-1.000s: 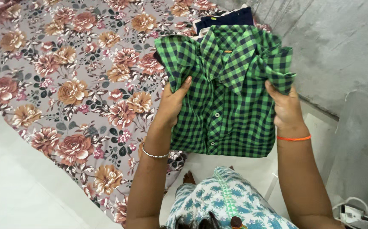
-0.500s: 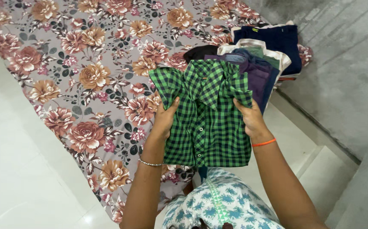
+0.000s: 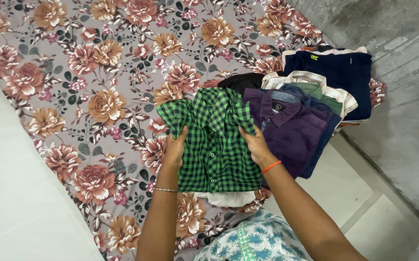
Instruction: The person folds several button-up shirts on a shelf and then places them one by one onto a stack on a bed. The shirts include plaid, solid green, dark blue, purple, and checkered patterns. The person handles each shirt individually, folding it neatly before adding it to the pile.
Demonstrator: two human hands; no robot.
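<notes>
I hold a folded green and dark blue checked shirt (image 3: 216,145) by its two sides, collar pointing away from me. My left hand (image 3: 174,147) grips its left edge and my right hand (image 3: 254,144) grips its right edge. The shirt lies low over the flowered bedsheet (image 3: 98,87), with a white folded cloth (image 3: 226,198) showing under its near edge. Just to its right sits a folded purple shirt (image 3: 291,128) on top of a stack.
Behind the purple shirt are more folded clothes: a striped cream one (image 3: 316,79), a dark navy one (image 3: 337,72) and a black one (image 3: 241,81). A grey wall (image 3: 403,96) rises on the right, white tiled floor (image 3: 16,208) lies on the left.
Both hands have carried the green checked shirt down and forward from in front of me to the bed, beside the purple shirt. The view has shifted, showing more of the stack.
</notes>
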